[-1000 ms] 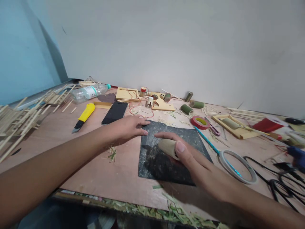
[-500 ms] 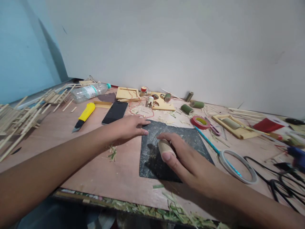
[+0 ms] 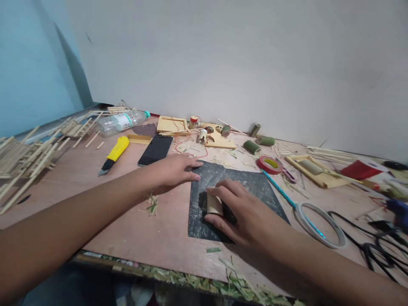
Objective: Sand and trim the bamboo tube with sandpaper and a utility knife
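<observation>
A dark, dust-marked sheet of sandpaper [image 3: 248, 180] lies flat on the wooden table. My right hand [image 3: 244, 208] grips a short pale bamboo piece [image 3: 214, 205] between thumb and fingers, down on the sheet's left part. My left hand [image 3: 180, 170] rests with fingers spread at the sheet's upper left corner, holding nothing. Beyond that hand lies a black phone [image 3: 155, 149]. Farther left is a yellow utility knife [image 3: 117, 149] with its blade out.
A plastic bottle [image 3: 123, 122] and a bamboo-stick structure [image 3: 35, 159] are at the left. Green bamboo pieces [image 3: 251, 147], red tape [image 3: 269, 165], a white tape roll [image 3: 320, 225] and a black cable [image 3: 371, 246] are at the right. Shavings [image 3: 153, 206] litter the table.
My right hand has shifted slightly left and turned the bamboo piece more upright in view, lower against the sandpaper. My left hand stays at the sheet's corner.
</observation>
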Motion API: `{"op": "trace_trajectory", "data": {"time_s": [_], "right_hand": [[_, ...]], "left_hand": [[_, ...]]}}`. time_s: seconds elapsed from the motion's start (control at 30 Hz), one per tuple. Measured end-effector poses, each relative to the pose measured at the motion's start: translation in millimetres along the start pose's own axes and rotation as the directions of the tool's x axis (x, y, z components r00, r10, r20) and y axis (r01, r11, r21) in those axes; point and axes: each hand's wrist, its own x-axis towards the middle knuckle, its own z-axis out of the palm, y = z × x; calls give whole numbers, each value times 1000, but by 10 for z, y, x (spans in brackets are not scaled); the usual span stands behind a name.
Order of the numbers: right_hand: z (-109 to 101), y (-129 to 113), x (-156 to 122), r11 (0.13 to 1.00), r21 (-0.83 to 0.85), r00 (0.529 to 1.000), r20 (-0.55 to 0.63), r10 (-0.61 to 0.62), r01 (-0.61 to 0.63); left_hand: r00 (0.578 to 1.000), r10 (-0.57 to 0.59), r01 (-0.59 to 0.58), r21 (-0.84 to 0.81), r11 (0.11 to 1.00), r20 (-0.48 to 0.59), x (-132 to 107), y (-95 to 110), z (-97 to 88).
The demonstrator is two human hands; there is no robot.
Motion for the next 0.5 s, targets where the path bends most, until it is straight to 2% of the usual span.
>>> {"op": "trace_trajectory", "data": {"time_s": [0.13, 0.2, 0.3, 0.37, 0.43, 0.5], "right_hand": [[-117, 23, -2, 991, 133, 1000, 5, -24, 23], [-156, 65, 8, 969, 245, 998, -45, 36, -24], [-202, 114, 23, 865, 489, 986, -52, 161, -115], [-228, 125, 25, 779, 614, 984, -19, 176, -128], [-251, 124, 24, 741, 659, 984, -5, 177, -129], [-266, 121, 25, 743, 655, 982, -9, 188, -137]], "left_hand": [[1000, -1, 1, 1, 1000, 3, 0, -4, 4], [1000, -1, 1, 3, 1000, 0, 1, -11, 6], [1000, 4, -4, 6, 1000, -1, 3, -18, 4], [1000, 5, -5, 8, 1000, 5, 3, -15, -2], [1000, -1, 1, 11, 1000, 10, 0, -7, -11], [1000, -9, 9, 14, 1000, 12, -4, 3, -19]]}}
